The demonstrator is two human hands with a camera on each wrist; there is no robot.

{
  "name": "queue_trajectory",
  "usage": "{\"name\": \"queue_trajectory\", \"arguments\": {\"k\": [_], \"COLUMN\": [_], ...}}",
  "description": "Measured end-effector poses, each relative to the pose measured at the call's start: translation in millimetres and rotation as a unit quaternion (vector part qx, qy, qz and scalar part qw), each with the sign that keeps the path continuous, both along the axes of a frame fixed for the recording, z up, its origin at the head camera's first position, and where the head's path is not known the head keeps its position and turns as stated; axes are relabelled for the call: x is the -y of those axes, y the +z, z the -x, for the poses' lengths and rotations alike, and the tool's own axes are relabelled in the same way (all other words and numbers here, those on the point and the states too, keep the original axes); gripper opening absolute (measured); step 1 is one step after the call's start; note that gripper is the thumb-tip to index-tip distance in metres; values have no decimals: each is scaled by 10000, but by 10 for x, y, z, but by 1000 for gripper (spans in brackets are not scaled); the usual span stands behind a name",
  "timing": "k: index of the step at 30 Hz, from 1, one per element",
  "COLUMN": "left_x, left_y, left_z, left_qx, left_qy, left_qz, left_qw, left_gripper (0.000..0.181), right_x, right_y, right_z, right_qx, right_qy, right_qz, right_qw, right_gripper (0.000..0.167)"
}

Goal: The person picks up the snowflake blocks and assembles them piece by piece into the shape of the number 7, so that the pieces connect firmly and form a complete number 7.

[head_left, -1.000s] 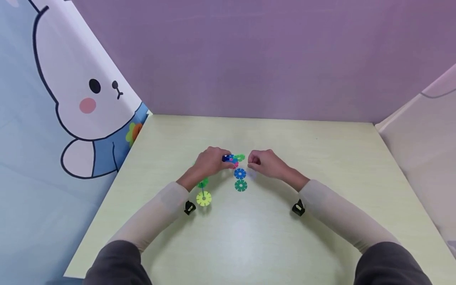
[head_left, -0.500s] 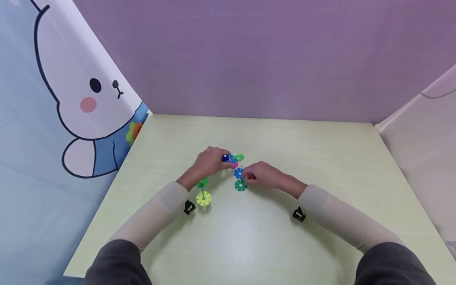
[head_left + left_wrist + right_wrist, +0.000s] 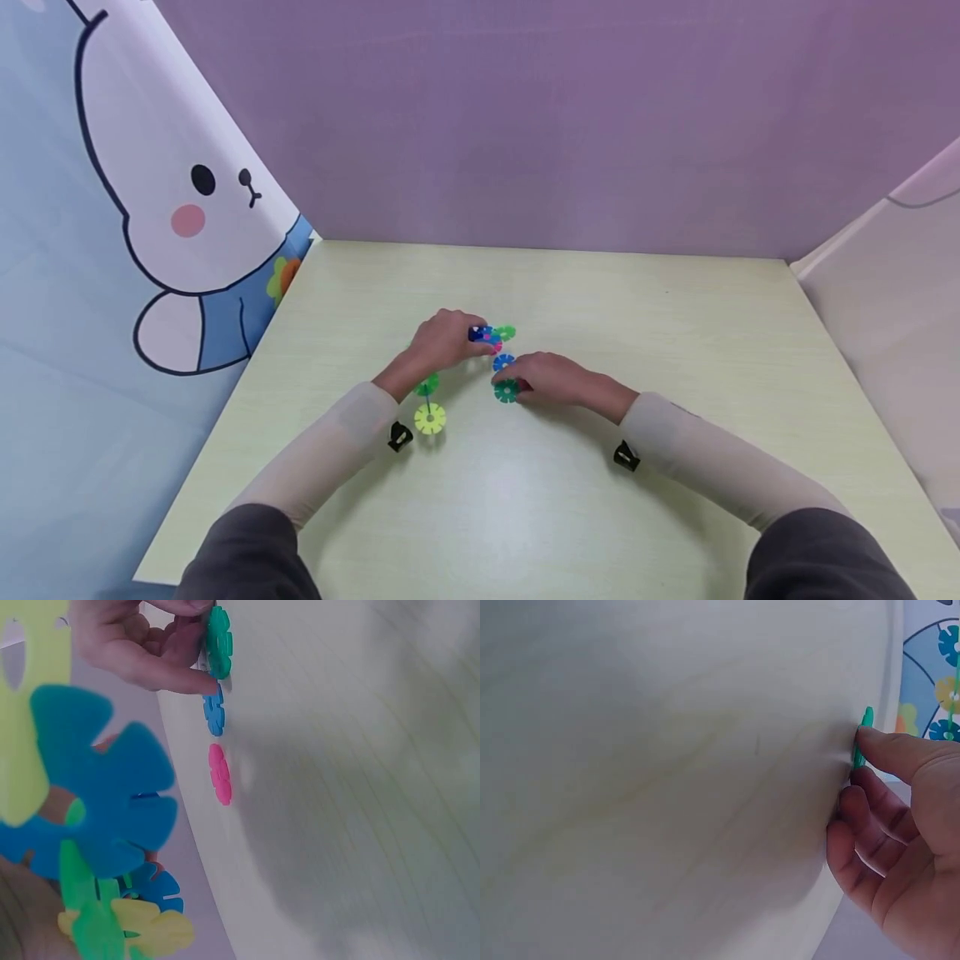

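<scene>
My left hand [image 3: 446,340] holds up a linked chain of slotted plastic discs in several colours. A yellow disc [image 3: 430,419] hangs at its near end under a green one [image 3: 427,384]. Blue discs [image 3: 482,333] and a light green disc [image 3: 506,332] show at the left fingertips. My right hand [image 3: 555,379] pinches a dark green slotted disc [image 3: 506,391] between thumb and finger at the tabletop; its edge [image 3: 865,727] shows in the right wrist view. Just beyond it lies a blue disc [image 3: 503,362], with a pink disc [image 3: 220,774] past that.
The pale wooden table [image 3: 600,500] reaches back to a purple panel [image 3: 525,125]. On the left hangs a cloth with a cartoon figure [image 3: 180,192], and a white cloth [image 3: 892,317] borders the right. Black wrist mounts [image 3: 626,456] hang below the sleeves.
My right hand has come down and towards me and to the left, past the blue disc, and now grips the dark green disc. My left hand and its chain have stayed put.
</scene>
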State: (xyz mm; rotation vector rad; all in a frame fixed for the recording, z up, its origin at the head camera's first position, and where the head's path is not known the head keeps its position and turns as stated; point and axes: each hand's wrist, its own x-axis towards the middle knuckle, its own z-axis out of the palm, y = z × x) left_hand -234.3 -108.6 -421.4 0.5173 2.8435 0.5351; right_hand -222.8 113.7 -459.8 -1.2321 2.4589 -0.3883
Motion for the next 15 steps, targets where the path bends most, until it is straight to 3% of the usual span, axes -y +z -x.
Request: {"name": "queue_trajectory", "arguments": {"k": [3, 8, 15], "left_x": [8, 23, 38], "left_y": [7, 3, 1], "left_z": [-5, -10, -9], "left_qx": [8, -45, -93], "left_qy": [-15, -1, -18], "left_qz": [-3, 9, 40], "left_qw": [10000, 10000, 9999], "left_gripper": [46, 46, 45], "right_x": [19, 49, 64], "right_y": [15, 28, 59], "right_z": [-1, 4, 15], "right_qx": [108, 354, 120], "right_qy": [-30, -459, -823], "right_qz": [-87, -105, 67], "right_qw": [9999, 9983, 9965], "right_gripper": [38, 39, 25]}}
